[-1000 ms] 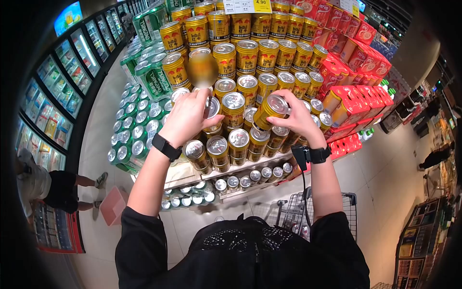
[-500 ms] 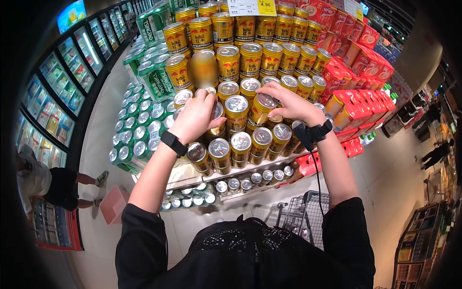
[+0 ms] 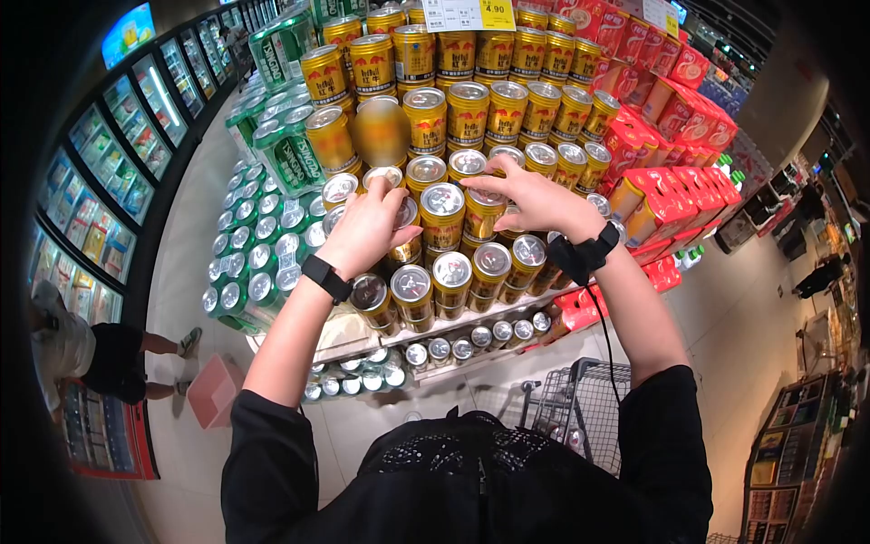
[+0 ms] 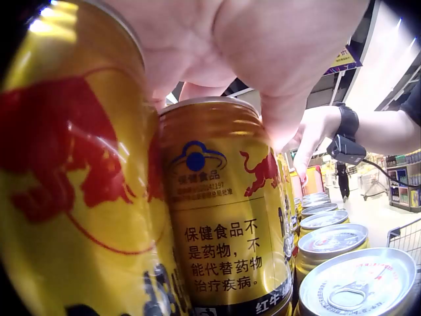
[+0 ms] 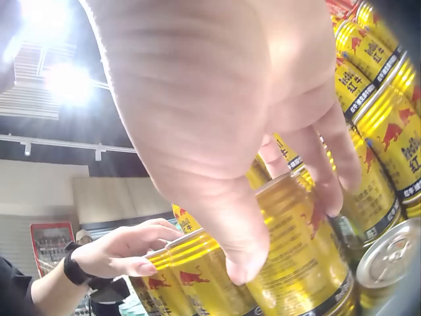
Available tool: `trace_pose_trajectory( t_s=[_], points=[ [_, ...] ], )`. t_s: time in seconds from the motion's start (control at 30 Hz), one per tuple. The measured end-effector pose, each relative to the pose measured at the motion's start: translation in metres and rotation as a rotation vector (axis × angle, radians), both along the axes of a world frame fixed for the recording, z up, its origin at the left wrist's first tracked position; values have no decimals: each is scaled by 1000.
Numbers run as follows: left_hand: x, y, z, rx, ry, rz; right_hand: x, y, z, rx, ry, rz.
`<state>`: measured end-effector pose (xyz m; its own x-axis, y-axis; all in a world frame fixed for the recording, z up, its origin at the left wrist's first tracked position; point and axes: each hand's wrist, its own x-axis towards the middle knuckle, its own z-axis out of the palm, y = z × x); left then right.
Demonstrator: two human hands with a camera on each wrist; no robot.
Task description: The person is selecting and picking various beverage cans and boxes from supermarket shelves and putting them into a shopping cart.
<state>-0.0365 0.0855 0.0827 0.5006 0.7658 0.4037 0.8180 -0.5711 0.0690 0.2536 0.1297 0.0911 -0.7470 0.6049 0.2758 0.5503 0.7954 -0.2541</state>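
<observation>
Gold drink cans with a red bull print stand in stepped tiers in front of me. My left hand (image 3: 362, 225) holds the top of one gold can (image 4: 220, 210), its thumb on the near side and its fingers partly hidden behind the rim. To the right, my right hand (image 3: 542, 201) grips another gold can (image 5: 299, 247) between thumb and fingers. That can stands upright in the same row. Between the two held cans is a third gold can (image 3: 442, 210). A lower front row of cans (image 3: 451, 272) runs below both hands.
Green beer cans (image 3: 263, 249) are stacked on the left, and red cartons (image 3: 671, 199) on the right. A price sign (image 3: 467, 14) hangs over the upper tier. Below are a shopping cart (image 3: 589, 408) and a pink basket (image 3: 214, 394). A person (image 3: 100, 354) stands at left.
My right hand has brought its can from a tilted, raised position to upright in the row, shifting slightly left. The left hand stays on its can.
</observation>
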Motion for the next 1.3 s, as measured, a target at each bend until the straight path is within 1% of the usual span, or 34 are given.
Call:
trace_pose_trajectory(
  t_s=[0.13,0.2,0.23,0.3,0.43,0.5,0.67,0.77,0.8,0.9,1.03,1.07,1.17,1.2,1.3],
  points=[
    [-1,-1,-2,-12,-40,15,-14,-17,-6,-64,97,-189],
    [-1,-4,-1,-24,-54,39,-17,-18,-18,-19,194,-222],
    [0,-6,3,-9,-8,50,-18,-18,-24,5,243,-238],
    [0,-15,13,20,84,71,-15,-18,-31,-16,348,-211],
    [-3,-19,10,46,129,102,-10,-21,-35,-58,466,-159],
    [-3,-18,5,50,115,107,-9,-21,-40,-33,511,-134],
    [-1,-20,1,86,88,115,-20,-24,-63,-11,702,-173],
    [-1,-20,0,93,82,128,-35,-26,-79,119,705,-325],
    [0,-21,-1,94,80,133,-39,-26,-82,88,679,-383],
    [0,-21,-3,102,72,139,-39,-24,-84,63,769,-371],
    [-1,-21,-7,105,56,147,-27,-19,-82,-52,772,-293],
    [-1,-21,-7,104,53,148,-25,-18,-83,-127,778,-272],
    [0,-22,-7,101,49,152,-23,-15,-90,-180,821,-244],
    [1,-23,-5,103,52,152,-22,-20,-85,-113,757,-270],
    [3,-23,-4,108,58,150,-10,-36,-75,-35,722,-324]
  ],
)
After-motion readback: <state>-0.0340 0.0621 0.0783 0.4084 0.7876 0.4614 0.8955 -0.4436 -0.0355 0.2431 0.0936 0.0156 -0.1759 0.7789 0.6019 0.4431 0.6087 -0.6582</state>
